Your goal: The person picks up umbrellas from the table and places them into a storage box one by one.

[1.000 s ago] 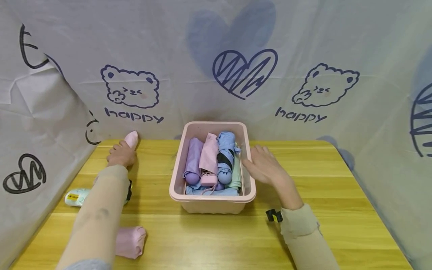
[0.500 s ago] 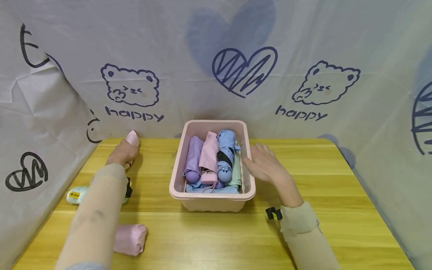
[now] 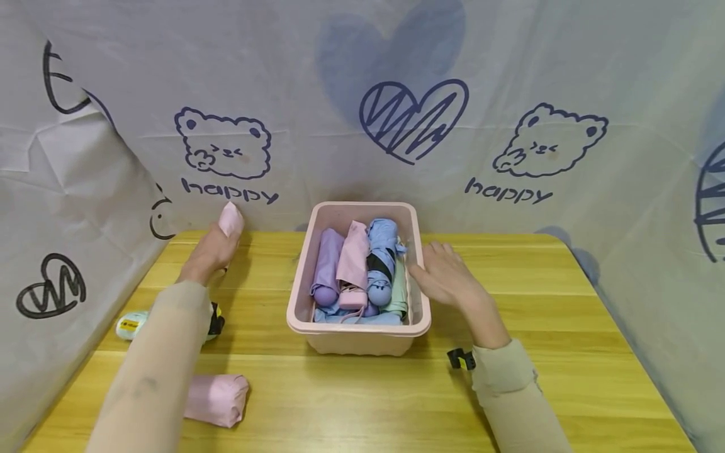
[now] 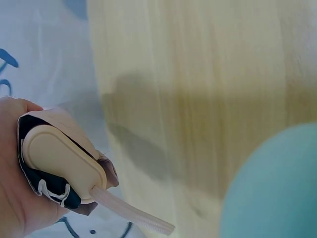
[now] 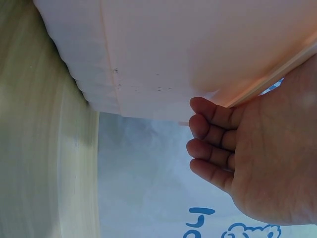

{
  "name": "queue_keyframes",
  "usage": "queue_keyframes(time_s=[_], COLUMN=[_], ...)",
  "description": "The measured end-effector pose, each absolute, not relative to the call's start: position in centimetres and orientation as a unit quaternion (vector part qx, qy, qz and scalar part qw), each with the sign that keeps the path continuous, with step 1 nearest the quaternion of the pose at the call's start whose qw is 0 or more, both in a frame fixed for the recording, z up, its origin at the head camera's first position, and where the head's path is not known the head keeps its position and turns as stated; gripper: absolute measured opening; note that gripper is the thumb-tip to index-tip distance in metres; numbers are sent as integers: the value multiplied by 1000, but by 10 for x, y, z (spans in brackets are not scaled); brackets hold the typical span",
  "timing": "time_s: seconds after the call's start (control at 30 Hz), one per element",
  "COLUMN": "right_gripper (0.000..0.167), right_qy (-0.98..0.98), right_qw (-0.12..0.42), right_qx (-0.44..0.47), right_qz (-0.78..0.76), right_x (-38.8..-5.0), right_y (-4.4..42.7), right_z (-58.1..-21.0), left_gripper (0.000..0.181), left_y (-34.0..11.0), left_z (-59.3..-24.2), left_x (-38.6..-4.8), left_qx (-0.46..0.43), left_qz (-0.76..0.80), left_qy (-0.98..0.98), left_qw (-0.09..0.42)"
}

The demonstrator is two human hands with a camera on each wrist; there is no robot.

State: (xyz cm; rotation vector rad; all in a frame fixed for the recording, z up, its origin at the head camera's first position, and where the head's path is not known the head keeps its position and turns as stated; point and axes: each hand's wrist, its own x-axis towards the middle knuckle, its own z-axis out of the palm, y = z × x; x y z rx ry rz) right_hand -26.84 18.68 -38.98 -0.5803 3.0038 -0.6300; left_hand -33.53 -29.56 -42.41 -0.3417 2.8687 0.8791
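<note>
My left hand (image 3: 211, 253) grips a pink folded umbrella (image 3: 231, 220) at the table's far left, its tip pointing at the backdrop. In the left wrist view, the umbrella's flat pale handle end (image 4: 62, 161) and wrist strap (image 4: 133, 215) show beside the palm. My right hand (image 3: 455, 277) rests at the right rim of a pink bin (image 3: 362, 343), its fingers loosely bent outside the wall; the thumb is hidden in the right wrist view. Inside the bin lie a purple umbrella (image 3: 327, 264), a pink umbrella (image 3: 354, 258), a blue umbrella (image 3: 382, 261) and a green umbrella (image 3: 399, 289).
A mint umbrella (image 3: 130, 324) with a yellow label lies partly under my left forearm. Nearer me is another pink folded umbrella (image 3: 218, 401). Behind the wooden table (image 3: 340, 402) hangs a printed cloth backdrop (image 3: 306, 151).
My left hand has lifted the pink umbrella off the table, raising it slightly and moving it a little to the right. My right hand has stayed at the bin's rim.
</note>
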Motion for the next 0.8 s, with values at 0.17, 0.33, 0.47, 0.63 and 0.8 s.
queue_keyframes(time_s=[0.17, 0.33, 0.47, 0.63, 0.8], right_gripper=[54, 54, 53, 53, 53], right_qy=[961, 960, 960, 960, 959], right_qw=[9, 10, 10, 10, 10], right_qx=[-188, -188, -188, -189, -189], right_qz=[-203, -206, -206, -208, -209], right_x=[-268, -269, -270, -270, -271], right_y=[187, 188, 188, 188, 188], right_z=[-390, -391, -391, -391, -392], left_gripper=[80, 75, 77, 75, 71], left_y=[-287, -276, -267, -254, -239], left_z=[-418, -408, -400, -388, -378], left_x=[-335, -327, -319, -308, -296], left_qx=[-102, -97, -85, -65, -35], left_qz=[317, 342, 345, 341, 334], left_qy=[943, 934, 933, 934, 935], left_qw=[22, -17, -50, -83, -115])
